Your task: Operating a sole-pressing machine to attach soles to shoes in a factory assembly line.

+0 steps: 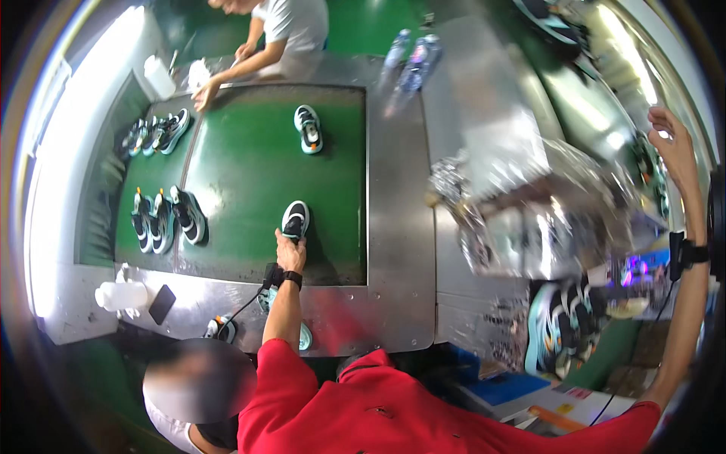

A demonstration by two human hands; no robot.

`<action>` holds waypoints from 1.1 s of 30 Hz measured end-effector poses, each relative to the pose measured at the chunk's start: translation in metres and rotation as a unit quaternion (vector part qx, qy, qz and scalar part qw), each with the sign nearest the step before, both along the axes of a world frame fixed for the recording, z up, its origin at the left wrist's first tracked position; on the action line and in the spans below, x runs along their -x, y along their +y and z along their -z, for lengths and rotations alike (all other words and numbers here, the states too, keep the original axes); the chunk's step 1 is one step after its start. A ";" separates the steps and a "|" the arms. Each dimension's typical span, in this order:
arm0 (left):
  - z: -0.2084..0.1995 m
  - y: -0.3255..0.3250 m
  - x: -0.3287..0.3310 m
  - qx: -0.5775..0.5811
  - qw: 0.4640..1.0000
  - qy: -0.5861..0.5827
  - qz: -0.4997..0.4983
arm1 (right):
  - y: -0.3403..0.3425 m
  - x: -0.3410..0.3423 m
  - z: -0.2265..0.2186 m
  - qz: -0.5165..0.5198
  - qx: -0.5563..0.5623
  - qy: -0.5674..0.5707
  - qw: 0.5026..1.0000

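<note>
My left hand [291, 255] is closed round the heel end of a black, white and pale-blue sneaker [296, 218], its toe pointing away from me over a green belt [249, 174]. A matching sneaker [308, 130] lies farther up the belt. Far to the right, my right hand [674, 141] is raised on an outstretched arm, fingers apart and slightly bent, with nothing visible in it. It is near the sloping green surface at the right, where several dark shoes [643, 163] are partly hidden.
Several sneakers stand in rows at the belt's left, the near row [161, 219] and the far row [159, 134]. A person [283, 45] works opposite; another [200, 386] sits at lower left. Crumpled clear plastic [544, 204] covers the right side. Bottles [418, 62] stand on the metal edge.
</note>
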State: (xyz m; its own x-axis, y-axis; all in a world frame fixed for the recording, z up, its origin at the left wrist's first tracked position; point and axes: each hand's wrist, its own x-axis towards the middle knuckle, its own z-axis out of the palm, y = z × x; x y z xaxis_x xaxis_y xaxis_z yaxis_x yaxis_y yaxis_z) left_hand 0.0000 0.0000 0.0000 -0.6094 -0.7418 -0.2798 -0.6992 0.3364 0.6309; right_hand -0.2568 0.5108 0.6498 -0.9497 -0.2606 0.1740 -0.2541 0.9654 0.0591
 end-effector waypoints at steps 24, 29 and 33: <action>0.007 -0.041 0.062 0.058 0.995 0.032 -0.070 | -0.131 0.167 0.088 0.098 0.079 -0.093 0.988; 0.011 -0.045 0.059 0.042 0.997 0.035 -0.051 | -0.049 0.102 0.043 0.128 -0.015 -0.079 0.989; -0.009 -0.029 0.042 0.200 0.979 0.026 -0.037 | -0.039 0.139 0.030 -0.108 -0.030 -0.109 0.988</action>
